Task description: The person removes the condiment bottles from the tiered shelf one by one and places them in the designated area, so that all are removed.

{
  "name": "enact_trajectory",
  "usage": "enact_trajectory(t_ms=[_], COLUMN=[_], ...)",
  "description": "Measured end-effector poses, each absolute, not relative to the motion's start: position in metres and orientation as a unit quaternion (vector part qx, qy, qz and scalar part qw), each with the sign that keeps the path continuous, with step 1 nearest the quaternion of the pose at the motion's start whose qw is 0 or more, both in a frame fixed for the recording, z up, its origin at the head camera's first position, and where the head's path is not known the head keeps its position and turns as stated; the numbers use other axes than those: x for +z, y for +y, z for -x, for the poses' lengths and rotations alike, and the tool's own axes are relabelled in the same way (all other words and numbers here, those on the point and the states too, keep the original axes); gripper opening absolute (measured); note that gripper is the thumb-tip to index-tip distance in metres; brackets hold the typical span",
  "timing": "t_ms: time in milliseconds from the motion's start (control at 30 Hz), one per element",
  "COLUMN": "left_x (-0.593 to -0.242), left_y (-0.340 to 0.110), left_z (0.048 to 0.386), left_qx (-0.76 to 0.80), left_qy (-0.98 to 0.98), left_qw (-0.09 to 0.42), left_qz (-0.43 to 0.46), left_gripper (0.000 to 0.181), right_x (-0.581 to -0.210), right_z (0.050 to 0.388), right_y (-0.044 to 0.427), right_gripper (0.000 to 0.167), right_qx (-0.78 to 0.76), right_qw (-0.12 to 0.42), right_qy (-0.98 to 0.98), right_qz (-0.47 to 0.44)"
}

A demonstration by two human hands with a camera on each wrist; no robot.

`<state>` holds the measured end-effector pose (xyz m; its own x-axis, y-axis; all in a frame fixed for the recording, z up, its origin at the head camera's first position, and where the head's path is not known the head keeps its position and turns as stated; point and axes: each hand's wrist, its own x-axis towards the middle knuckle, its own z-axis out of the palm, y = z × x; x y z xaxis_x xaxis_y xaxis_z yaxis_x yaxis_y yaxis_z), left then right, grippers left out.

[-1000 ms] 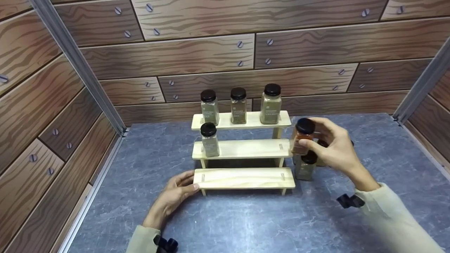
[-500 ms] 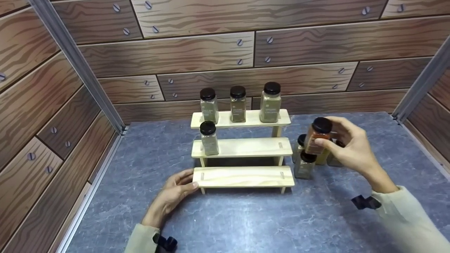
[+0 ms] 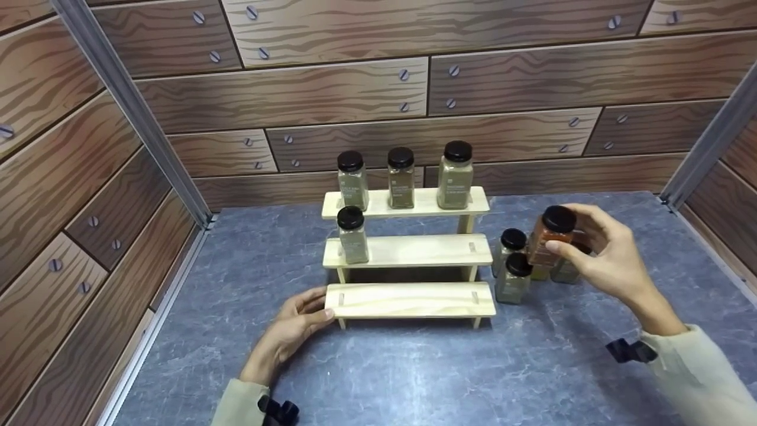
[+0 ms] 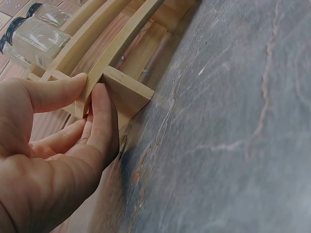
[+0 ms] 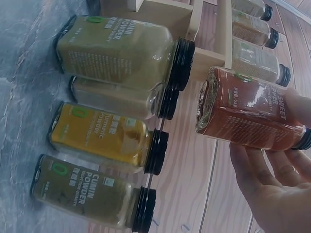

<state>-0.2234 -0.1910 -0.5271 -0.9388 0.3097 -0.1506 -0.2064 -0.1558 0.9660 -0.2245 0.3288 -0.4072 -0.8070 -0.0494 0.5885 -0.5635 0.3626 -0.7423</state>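
Note:
My left hand pinches the left end of the lowest step of a three-step wooden rack, thumb on top and fingers beneath, as the left wrist view shows. With the right hand I grip a jar of red powder by its sides, above several jars at the rack's right. Those include a yellow turmeric jar and a cumin jar. Three jars stand on the top step, among them a tall one. One jar stands at the left of the middle step.
A grey marbled tabletop lies under everything. Wood-patterned panels stand behind and at the sides, with metal posts at the corners. Close by the rack's right side, one jar stands in front of the other loose jars.
My right hand has moved right, away from the rack's middle step, carrying the red jar, so more of the jars behind show. The left hand has stayed on the rack.

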Motion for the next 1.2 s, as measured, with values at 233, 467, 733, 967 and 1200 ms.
enact_trajectory(t_ms=[233,467,733,967,1200], left_x=[-0.526,-0.524,-0.526,-0.527,-0.528], left_y=[-0.192,-0.192,-0.192,-0.192,-0.192], left_z=[0.224,0.226,0.224,0.224,0.224], left_qx=[0.76,0.758,0.759,0.759,0.76], left_qy=[0.627,0.629,0.628,0.628,0.626], left_qw=[0.168,0.169,0.172,0.167,0.168], left_qz=[-0.037,-0.032,-0.033,-0.034,-0.038], left_gripper=[0.071,0.071,0.071,0.07,0.07], right_x=[-0.413,-0.421,-0.436,-0.449,-0.463], right_z=[0.222,0.221,0.219,0.217,0.215], right_y=[0.337,0.346,0.352,0.35,0.351], right_gripper=[0.062,0.063,0.064,0.063,0.063], right_qx=[0.522,0.517,0.521,0.524,0.522], right_qw=[0.253,0.264,0.262,0.253,0.242], right_qy=[-0.791,-0.792,-0.792,-0.794,-0.801], right_qz=[-0.195,-0.189,-0.183,-0.178,-0.164])
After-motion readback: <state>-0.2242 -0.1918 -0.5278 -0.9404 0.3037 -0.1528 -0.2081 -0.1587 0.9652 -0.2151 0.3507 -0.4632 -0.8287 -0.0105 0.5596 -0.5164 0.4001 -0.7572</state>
